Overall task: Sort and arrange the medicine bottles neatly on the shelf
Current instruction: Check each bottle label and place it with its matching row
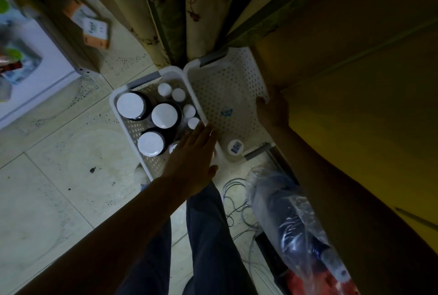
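Observation:
Two white perforated baskets stand on the tiled floor below me. The left basket (123,126) holds three large dark jars with white lids (164,115) and several small white-capped bottles (178,94). The right basket (220,86) holds one small bottle with a blue label (235,147) near its front corner. My left hand (193,152) hovers flat, fingers apart, over the edge between the baskets and holds nothing. My right hand (272,111) rests at the right basket's far side, fingers partly hidden; whether it grips the rim is unclear.
A yellow-brown cabinet (355,81) rises on the right. A floral curtain (189,5) hangs behind the baskets. A clear plastic bag (291,219) and loose wires (234,200) lie on the floor at front right. Cartons (94,29) and a white box (35,69) are at left.

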`<state>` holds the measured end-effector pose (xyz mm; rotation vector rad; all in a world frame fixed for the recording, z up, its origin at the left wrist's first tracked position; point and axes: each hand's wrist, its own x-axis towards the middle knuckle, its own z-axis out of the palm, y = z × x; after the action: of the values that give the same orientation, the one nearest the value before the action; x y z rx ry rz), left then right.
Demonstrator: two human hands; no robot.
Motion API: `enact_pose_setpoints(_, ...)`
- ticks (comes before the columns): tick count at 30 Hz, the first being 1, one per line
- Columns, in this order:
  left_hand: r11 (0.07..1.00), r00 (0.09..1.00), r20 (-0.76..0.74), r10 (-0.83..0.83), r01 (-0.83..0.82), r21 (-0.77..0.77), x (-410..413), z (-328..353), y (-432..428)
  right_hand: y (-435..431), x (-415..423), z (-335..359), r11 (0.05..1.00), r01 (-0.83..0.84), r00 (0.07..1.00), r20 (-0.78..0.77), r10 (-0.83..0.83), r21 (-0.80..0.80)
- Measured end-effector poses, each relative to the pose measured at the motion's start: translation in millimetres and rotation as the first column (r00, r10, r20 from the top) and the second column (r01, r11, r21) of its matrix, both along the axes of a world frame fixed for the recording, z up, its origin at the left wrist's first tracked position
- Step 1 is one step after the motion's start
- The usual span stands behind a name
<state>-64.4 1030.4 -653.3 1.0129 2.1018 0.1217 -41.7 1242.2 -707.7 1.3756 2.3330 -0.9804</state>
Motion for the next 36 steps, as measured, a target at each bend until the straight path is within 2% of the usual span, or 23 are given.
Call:
enact_pose_setpoints(2,1.000,1.000,-0.018,0.005,-0.005,0.000,0,1,-1,-9,8,6,0.998,-0.058,0.998,-0.019,0.058,0.022)
enact_pose_setpoints(4,1.000,0.998,-0.063,0.006,-0.004,0.026,3,3,-6,-23,19,19,0.972,-0.203,0.979,0.037,0.200,0.118)
enact_pose_setpoints(6,0.991,0.981,-0.193,-0.023,0.048,0.122,5,11,-16,-43,29,40,0.918,-0.352,0.936,0.084,0.343,0.184)
enact_pose_setpoints(8,0.973,0.947,-0.320,-0.030,0.101,0.206,6,25,-31,-67,39,69,0.865,-0.452,0.891,0.061,0.450,0.218)
enact_pose_setpoints(11,0.966,0.893,-0.449,-0.035,0.145,0.214,9,57,-68,-112,51,111,0.761,-0.577,0.802,0.027,0.597,0.297)
enact_pose_setpoints(13,0.971,0.870,-0.493,0.030,0.091,0.219,13,77,-98,-144,53,139,0.695,-0.631,0.747,0.031,0.664,0.345)
enact_pose_setpoints(18,0.948,0.780,-0.543,0.312,-0.221,0.229,21,131,-201,-249,26,206,0.480,-0.745,0.559,0.040,0.828,0.464)
enact_pose_setpoints(23,0.835,0.582,-0.609,0.539,-0.466,0.293,25,182,-350,-389,-6,279,0.279,-0.766,0.323,-0.028,0.946,0.578)
enact_pose_setpoints(25,0.792,0.491,-0.640,0.591,-0.505,0.343,28,206,-415,-449,-6,306,0.213,-0.735,0.241,-0.045,0.969,0.644)
enact_pose_setpoints(29,0.730,0.300,-0.705,0.643,-0.519,0.445,35,264,-535,-572,-1,349,0.059,-0.568,0.028,-0.052,0.998,0.821)
enact_pose_setpoints(32,0.687,0.171,-0.727,0.665,-0.522,0.505,46,312,-608,-651,-3,392,0.014,-0.443,-0.091,-0.060,0.994,0.896)
enact_pose_setpoints(36,0.703,0.073,-0.771,0.632,-0.473,0.531,42,378,-684,-723,-17,450,0.012,-0.287,-0.201,-0.073,0.977,0.958)
